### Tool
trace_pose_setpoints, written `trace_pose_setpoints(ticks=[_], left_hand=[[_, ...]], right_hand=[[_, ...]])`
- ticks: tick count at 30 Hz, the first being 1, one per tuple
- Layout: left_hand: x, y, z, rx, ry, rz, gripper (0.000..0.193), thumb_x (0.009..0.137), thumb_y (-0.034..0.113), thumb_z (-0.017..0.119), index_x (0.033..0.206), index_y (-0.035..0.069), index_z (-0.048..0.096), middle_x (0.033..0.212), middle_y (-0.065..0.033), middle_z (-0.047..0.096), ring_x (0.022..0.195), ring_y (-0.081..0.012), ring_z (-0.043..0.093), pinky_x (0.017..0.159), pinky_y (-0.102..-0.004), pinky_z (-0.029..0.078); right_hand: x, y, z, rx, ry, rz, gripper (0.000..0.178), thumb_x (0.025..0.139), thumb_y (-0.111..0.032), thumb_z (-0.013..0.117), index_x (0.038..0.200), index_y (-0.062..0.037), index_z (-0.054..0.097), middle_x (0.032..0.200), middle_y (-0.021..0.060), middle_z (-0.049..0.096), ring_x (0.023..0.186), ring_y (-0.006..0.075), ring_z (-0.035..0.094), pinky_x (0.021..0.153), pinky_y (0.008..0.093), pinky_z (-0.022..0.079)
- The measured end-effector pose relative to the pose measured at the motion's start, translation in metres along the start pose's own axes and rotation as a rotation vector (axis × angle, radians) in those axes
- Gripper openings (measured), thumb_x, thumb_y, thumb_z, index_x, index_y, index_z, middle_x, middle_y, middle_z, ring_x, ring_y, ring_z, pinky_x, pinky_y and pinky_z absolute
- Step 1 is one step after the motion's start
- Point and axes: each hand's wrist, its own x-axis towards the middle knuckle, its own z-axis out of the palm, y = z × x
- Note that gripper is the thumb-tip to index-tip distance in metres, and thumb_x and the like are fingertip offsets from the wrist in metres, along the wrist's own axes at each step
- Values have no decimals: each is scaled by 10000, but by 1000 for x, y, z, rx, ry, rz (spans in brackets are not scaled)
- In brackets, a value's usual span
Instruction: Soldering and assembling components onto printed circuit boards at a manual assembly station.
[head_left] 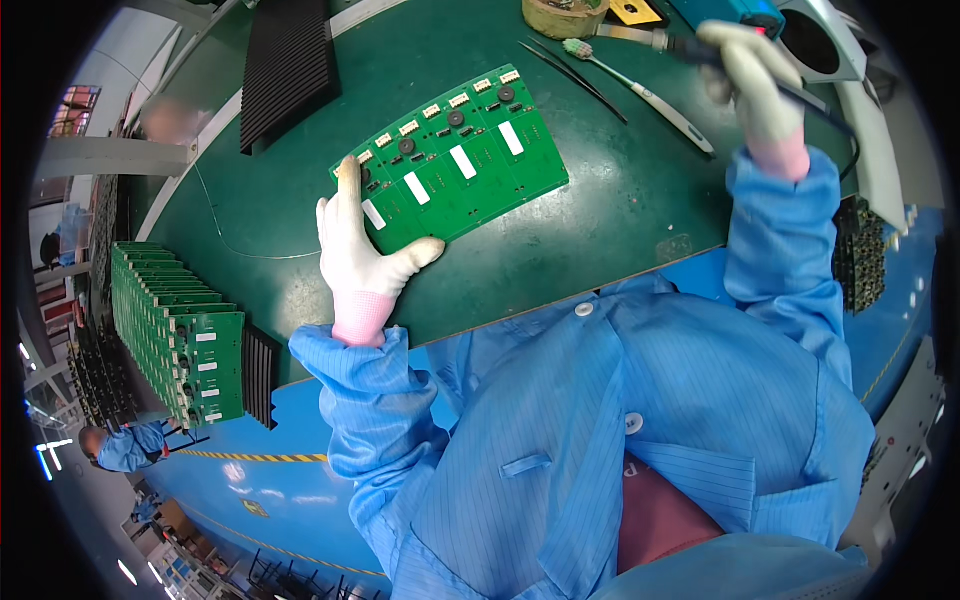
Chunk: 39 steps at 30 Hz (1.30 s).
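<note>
Circuit board (440,163), upper centre of frame; left hand (362,242) grips its left end. Right hand (755,82), upper right, closed around soldering iron (686,48); tweezers (604,102), toothbrush (652,100) lie between.

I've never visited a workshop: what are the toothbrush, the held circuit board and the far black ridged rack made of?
Toothbrush: probably plastic, pale, smoothly moulded. Held circuit board: likely coated fibreglass, thin, satin green. Far rack: perhaps plastic, matte black, evenly ribbed.

The board (441,168) looked smooth and faintly glossy, the table (560,240) smooth with soft sheen; the left glove (362,245) was matt knit cloth, the floor (330,525) shiny.
</note>
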Motion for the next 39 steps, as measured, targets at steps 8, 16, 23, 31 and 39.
trace_pose_setpoints(ticks=[8, 16, 23, 31, 39], left_hand=[[-7, 0, -1, 190, 81, 146, 1029, 609, 612, 771, 1387, 41, 413, 1312, -179, 488, 1155, -329, 492, 976, -430, 418], [-21, -24, -28, 174, 232, -8, 624, 767, 404, 736, 1249, 48, 561, 1335, -133, 512, 1197, -272, 516, 1023, -383, 403], [-19, -31, -38, 348, 206, -12, 263, 803, 208, 715, 1013, 54, 680, 1088, -83, 652, 978, -230, 611, 928, -322, 457], [0, 54, -11, 138, 241, 139, 135, 761, 82, 699, 893, 56, 692, 817, -54, 654, 661, -204, 585, 616, -293, 471], [36, 89, 41, -19, -7, 123, 86, 769, 111, 664, 809, 37, 678, 867, -46, 629, 718, -200, 577, 663, -282, 465]], right_hand=[[-24, 6, 6, 3, -17, 44, 330, 932, -196, 518, 1174, 4, 620, 850, 101, 636, 691, 115, 551, 623, 213, 447], [56, 65, -7, -22, 240, -170, 271, 927, -189, 568, 1125, -12, 617, 932, 107, 636, 748, 139, 572, 683, 235, 486], [47, 60, 1, 97, 180, 40, 267, 909, -174, 585, 1121, -16, 623, 945, 92, 634, 779, 144, 568, 719, 256, 490], [-42, 0, 31, 42, -22, 41, 234, 877, -91, 535, 1066, 30, 603, 751, 79, 598, 619, 105, 517, 649, 224, 456], [-68, 0, 52, 77, -86, 115, 205, 841, -95, 556, 998, 21, 620, 715, 61, 575, 581, 102, 496, 611, 211, 443]])
